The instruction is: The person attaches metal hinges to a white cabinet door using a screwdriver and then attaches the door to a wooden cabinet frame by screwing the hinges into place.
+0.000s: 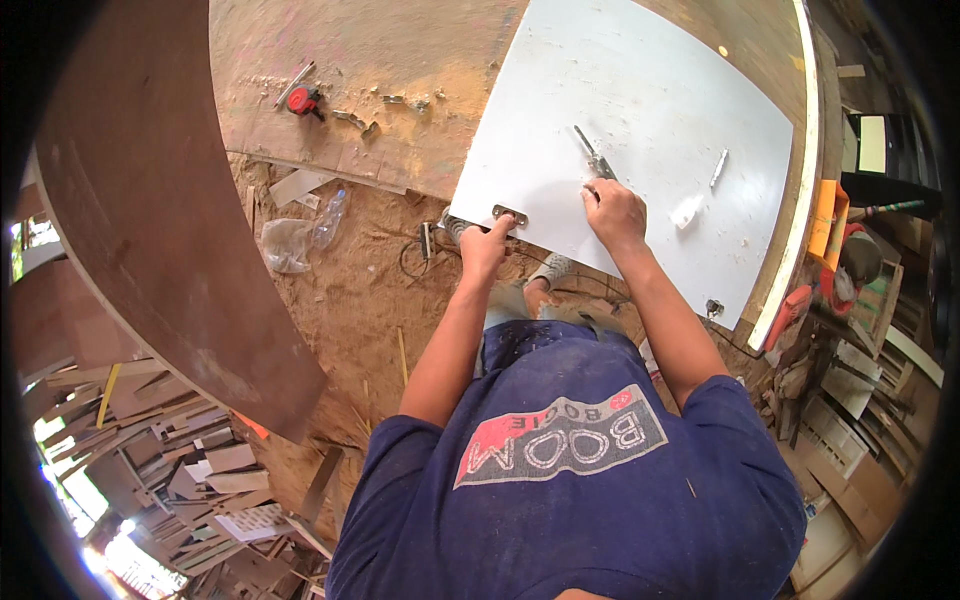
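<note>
A white panel [640,110] lies on the workbench before me. At its near left edge my left hand [486,250] presses finger and thumb on a metal cabinet hinge [502,213], which sits at the panel's edge. My right hand [616,214] is closed above the panel, its fingers round the near end of a screwdriver [597,160] that points away to the far left. How far the handle reaches into the palm is hidden. Another small hinge [713,308] sits near the panel's right corner. A pen-like white stick [719,169] and a white scrap [687,211] lie right of my right hand.
A red tape measure [303,99] and metal pieces [355,123] lie on the brown bench [400,50]. A large brown board [160,220] stands at left. Plastic bottle [328,220] and bag [286,245] litter the dusty floor. Wood offcuts [200,480] pile up lower left.
</note>
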A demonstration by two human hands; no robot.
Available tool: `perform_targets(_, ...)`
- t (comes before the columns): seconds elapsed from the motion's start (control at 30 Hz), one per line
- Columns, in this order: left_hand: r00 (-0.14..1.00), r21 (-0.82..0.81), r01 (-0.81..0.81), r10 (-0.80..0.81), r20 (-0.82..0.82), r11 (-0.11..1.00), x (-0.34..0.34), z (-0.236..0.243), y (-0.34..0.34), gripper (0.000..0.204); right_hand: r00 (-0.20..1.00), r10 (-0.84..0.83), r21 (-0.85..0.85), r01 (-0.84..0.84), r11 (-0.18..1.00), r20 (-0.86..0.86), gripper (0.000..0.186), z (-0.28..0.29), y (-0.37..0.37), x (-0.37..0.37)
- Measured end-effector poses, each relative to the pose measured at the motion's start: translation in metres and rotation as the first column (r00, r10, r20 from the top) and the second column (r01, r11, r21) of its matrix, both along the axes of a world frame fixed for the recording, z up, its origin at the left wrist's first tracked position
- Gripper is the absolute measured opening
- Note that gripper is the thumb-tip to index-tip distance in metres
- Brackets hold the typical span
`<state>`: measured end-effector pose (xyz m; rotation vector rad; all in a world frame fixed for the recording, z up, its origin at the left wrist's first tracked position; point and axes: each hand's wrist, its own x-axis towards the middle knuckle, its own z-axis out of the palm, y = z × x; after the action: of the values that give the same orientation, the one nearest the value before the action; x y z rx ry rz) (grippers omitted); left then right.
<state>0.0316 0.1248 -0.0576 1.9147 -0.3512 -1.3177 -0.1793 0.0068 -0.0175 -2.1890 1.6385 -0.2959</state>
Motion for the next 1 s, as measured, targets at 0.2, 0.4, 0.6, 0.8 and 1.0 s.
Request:
perform_targets(0.2,0.999,-0.011,-0.034,0.034,-0.011,0.999,0.001,-0.005,0.003,0.036,0.991,0.12,-0.041,-0.118,0.992,0.054,0.013,-0.001,-0.002,0.007)
perform_targets(0.4,0.998,-0.046,-0.06,0.061,0.028,0.997,0.001,-0.032,0.009,0.033,0.871,0.031,0.363,-0.236,0.902,0.49,0.016,0.007,0.018,0.038)
perform_targets(0.6,0.997,-0.013,-0.075,0.075,-0.012,0.997,0.002,-0.018,0.004,0.045,0.886,0.084,0.512,-0.339,0.789,0.457,0.02,-0.004,0.016,0.05)
perform_targets(0.8,0.988,0.035,0.009,-0.014,0.151,0.999,0.005,-0.016,0.006,0.054,0.887,0.031,0.623,-0.348,0.701,0.46,0.018,-0.005,0.008,0.055)
perform_targets(1.0,0.987,0.044,0.016,-0.023,0.159,0.999,0.001,-0.023,0.006,0.063,0.91,0.063,0.661,-0.343,0.667,0.409,0.016,-0.001,0.005,0.061)
